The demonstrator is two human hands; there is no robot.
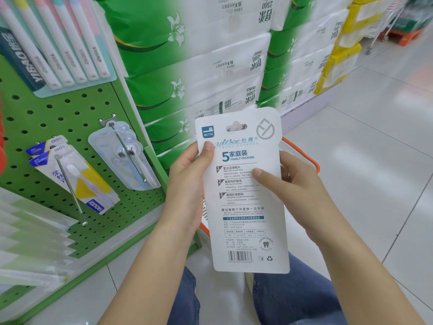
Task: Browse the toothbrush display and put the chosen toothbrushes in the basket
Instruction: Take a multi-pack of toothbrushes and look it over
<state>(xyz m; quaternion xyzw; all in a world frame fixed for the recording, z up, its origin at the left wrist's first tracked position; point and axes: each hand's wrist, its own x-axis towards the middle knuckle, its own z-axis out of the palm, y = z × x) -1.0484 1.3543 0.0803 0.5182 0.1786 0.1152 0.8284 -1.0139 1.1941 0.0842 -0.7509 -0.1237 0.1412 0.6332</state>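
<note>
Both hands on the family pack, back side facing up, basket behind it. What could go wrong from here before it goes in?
1. The toothbrush pack hides most of the orange-rimmed basket, so a blind release might miss the opening.
2. The left hand and right hand hold it only by the edges, thumbs on the card; it may slip or bend.
3. The left elbow is close to the hooks holding the FROG packs, so a swing could snag them.

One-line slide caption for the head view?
Both hands, left hand and right hand, hold a five-brush family pack back-side up above the orange-rimmed basket.
</note>
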